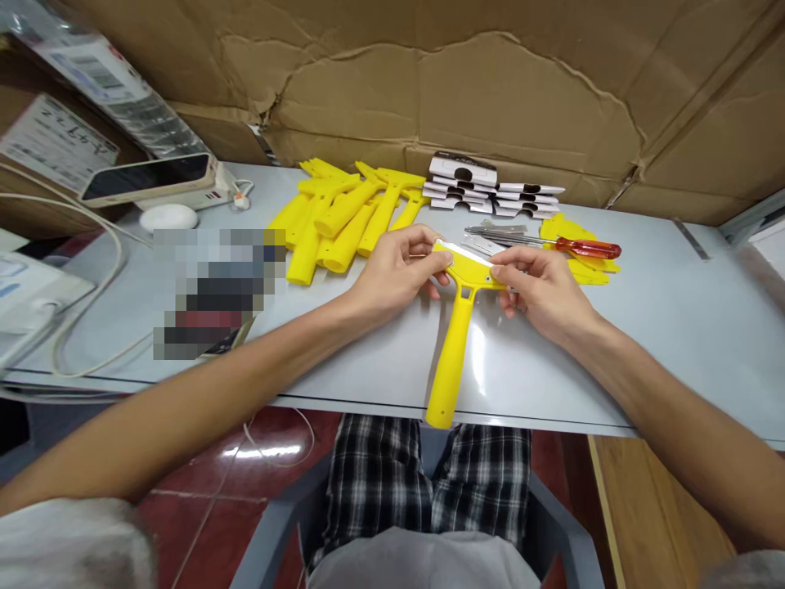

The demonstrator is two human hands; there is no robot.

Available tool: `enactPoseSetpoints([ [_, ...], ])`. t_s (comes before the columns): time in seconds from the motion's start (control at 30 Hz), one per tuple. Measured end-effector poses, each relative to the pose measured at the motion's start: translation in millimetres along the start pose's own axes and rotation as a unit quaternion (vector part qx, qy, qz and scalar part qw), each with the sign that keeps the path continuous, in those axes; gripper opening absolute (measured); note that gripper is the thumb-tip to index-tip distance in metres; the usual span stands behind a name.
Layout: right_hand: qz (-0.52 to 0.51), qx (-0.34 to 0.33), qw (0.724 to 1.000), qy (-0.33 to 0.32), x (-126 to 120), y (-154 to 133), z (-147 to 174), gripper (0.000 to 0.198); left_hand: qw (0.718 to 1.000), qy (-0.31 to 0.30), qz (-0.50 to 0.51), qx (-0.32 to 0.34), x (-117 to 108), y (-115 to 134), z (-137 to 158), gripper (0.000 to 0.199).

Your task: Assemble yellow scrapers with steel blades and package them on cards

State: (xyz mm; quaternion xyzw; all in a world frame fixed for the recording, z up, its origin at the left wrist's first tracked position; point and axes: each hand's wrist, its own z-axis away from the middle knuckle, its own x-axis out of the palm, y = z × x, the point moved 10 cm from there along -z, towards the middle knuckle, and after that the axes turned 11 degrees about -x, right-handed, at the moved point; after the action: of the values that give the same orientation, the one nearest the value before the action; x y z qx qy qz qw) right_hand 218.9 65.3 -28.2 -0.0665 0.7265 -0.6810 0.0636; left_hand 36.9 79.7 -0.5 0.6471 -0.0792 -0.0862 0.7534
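A yellow scraper (452,352) is held up over the table's front part, its handle pointing toward me. My left hand (401,268) pinches the left corner of its wide head, thumb on top. At the right corner my right hand (535,286) pinches it the same way. A white strip, perhaps a blade, runs along the head's far edge between my fingers. Two small round fasteners show on the head. Just beyond my hands lies a screwdriver (589,248) with a red handle, beside small metal pieces and flat yellow parts (592,276).
Several yellow scraper handles (337,217) are heaped at the back left. Stacked white and black sleeves (464,170) stand against the cardboard (349,90). A phone (147,180), a white oval object (168,218) and cables occupy the left side. A metal strip (690,239) lies at right.
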Motion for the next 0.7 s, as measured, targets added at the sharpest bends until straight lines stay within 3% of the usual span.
enactPoseSetpoints([
  [0.13, -0.042, 0.027, 0.999, 0.007, 2.2, 5.1, 0.1, 0.073, 1.000, 0.008, 0.028, -0.004, -4.1, -6.1, -6.3, 0.021],
  [0.23, -0.074, 0.045, 0.996, -0.021, 9.3, 7.1, 0.7, 0.087, 0.999, 0.016, 0.051, 0.010, -8.8, -7.8, -9.2, 0.038],
  [0.3, -0.079, 0.053, 0.994, -0.052, 15.2, 8.4, 2.1, 0.082, 0.998, 0.012, 0.053, 0.028, -9.8, -6.6, -9.2, 0.056],
  [0.4, -0.082, 0.059, 0.991, -0.086, 21.6, 10.8, 4.4, 0.075, 0.998, -0.008, 0.035, 0.050, -7.4, -5.5, -8.4, 0.064],
  [0.53, -0.084, 0.068, 0.989, -0.104, 26.2, 15.3, 5.9, 0.081, 0.998, -0.028, 0.022, 0.054, -5.0, -8.5, -10.0, 0.067],
  [0.7, -0.080, 0.047, 0.994, -0.065, 19.7, 14.6, 3.5, 0.075, 0.999, -0.026, 0.006, 0.033, -5.5, -12.8, -12.1, 0.054],
])
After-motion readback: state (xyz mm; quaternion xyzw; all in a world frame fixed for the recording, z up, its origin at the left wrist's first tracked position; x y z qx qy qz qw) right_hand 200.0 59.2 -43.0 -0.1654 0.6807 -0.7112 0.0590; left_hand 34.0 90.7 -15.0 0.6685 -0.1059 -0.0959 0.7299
